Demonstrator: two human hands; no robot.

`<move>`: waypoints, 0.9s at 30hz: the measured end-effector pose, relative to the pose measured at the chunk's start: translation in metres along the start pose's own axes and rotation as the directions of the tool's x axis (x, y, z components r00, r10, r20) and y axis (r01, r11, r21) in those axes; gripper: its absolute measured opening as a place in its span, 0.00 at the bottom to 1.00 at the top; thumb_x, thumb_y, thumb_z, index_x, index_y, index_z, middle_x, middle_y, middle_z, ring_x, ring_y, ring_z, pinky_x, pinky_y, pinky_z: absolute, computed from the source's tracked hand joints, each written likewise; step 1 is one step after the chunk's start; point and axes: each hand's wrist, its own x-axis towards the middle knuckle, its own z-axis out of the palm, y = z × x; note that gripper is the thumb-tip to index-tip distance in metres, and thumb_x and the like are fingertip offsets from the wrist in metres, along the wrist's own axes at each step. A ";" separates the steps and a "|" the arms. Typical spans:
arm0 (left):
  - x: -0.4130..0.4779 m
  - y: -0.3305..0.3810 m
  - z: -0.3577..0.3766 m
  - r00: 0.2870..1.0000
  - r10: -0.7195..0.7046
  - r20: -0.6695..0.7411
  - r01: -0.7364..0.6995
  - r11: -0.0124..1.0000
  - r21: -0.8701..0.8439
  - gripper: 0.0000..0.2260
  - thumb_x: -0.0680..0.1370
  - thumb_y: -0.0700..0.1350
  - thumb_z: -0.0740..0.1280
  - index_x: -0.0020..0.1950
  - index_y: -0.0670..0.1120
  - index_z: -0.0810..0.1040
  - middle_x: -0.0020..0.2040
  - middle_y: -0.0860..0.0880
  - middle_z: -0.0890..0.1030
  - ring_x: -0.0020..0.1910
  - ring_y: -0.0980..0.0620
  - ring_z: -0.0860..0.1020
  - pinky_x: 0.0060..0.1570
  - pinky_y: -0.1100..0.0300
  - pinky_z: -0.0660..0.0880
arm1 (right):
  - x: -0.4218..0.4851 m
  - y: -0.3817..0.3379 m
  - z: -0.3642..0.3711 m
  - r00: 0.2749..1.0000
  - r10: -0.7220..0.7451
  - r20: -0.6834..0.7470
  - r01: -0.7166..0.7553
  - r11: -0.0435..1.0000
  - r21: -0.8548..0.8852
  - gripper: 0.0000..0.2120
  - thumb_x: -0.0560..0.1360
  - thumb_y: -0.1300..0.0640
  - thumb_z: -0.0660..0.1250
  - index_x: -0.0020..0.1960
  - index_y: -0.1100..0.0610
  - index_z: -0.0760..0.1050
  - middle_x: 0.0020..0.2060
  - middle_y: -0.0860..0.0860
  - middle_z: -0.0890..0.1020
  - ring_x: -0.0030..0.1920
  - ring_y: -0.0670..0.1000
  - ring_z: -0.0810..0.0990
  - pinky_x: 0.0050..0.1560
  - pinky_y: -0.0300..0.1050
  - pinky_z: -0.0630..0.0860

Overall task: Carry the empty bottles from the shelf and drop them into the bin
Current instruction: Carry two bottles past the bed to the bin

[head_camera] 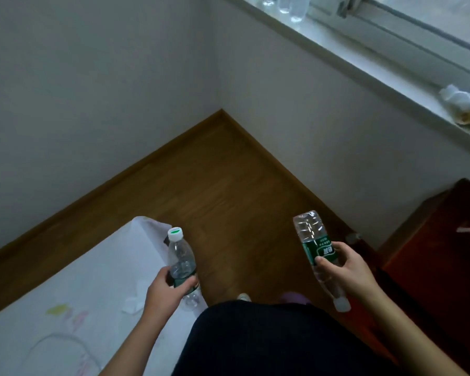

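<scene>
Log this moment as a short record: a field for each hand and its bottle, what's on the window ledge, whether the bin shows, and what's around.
left hand: grips left bottle, clear, green label, cap pointing away from the person
right hand: grips right bottle, same kind, base pointing away, cap toward the person
ledge: spare bottles stand at its far end
bin: not in view
surroundings: wooden floor, white sheet on the left, dark red cabinet on the right

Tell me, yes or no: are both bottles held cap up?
No: the left hand holds its bottle cap up, but the right hand holds the other bottle turned over, cap down.
</scene>
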 end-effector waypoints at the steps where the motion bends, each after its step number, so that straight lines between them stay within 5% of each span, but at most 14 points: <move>1: 0.011 0.013 -0.003 1.000 0.018 0.006 -0.018 1.000 -0.005 0.25 0.71 0.53 0.76 0.64 0.50 0.74 0.61 0.47 0.80 0.57 0.46 0.79 0.59 0.50 0.77 | 0.010 -0.006 -0.001 1.000 0.005 0.001 -0.005 1.000 -0.014 0.32 0.71 0.45 0.74 0.70 0.54 0.70 0.61 0.50 0.79 0.56 0.50 0.79 0.49 0.45 0.79; 7: 0.070 0.069 -0.035 0.996 0.074 -0.048 -0.076 0.996 -0.052 0.27 0.72 0.54 0.75 0.69 0.51 0.72 0.66 0.49 0.79 0.64 0.45 0.77 0.62 0.49 0.76 | 0.091 -0.058 0.003 0.997 0.035 0.062 -0.031 0.998 -0.060 0.29 0.72 0.47 0.74 0.70 0.54 0.70 0.54 0.48 0.79 0.52 0.48 0.81 0.47 0.49 0.82; 13: 0.117 0.070 -0.072 0.971 -0.150 -0.186 0.112 0.974 -0.199 0.25 0.73 0.53 0.75 0.67 0.50 0.73 0.63 0.47 0.79 0.61 0.45 0.78 0.59 0.48 0.77 | 0.200 -0.154 0.032 0.981 -0.046 0.188 0.073 0.987 -0.140 0.29 0.72 0.46 0.74 0.68 0.54 0.71 0.51 0.48 0.81 0.48 0.48 0.83 0.45 0.50 0.84; 18: 0.130 0.057 -0.089 0.848 -0.438 -0.297 0.303 0.862 -0.407 0.22 0.72 0.53 0.76 0.62 0.49 0.75 0.56 0.47 0.81 0.54 0.46 0.79 0.55 0.49 0.76 | 0.279 -0.262 0.075 0.911 -0.119 0.395 0.215 0.954 -0.209 0.29 0.73 0.47 0.73 0.70 0.54 0.69 0.49 0.47 0.80 0.46 0.48 0.83 0.39 0.44 0.82; 27: 0.137 0.040 -0.092 0.591 -0.731 -0.342 0.328 0.605 -0.726 0.20 0.70 0.51 0.78 0.58 0.47 0.79 0.52 0.48 0.83 0.50 0.47 0.81 0.52 0.50 0.77 | 0.349 -0.443 0.193 0.661 -0.285 0.694 0.606 0.748 -0.269 0.24 0.73 0.46 0.72 0.65 0.51 0.72 0.49 0.44 0.81 0.47 0.45 0.82 0.47 0.48 0.82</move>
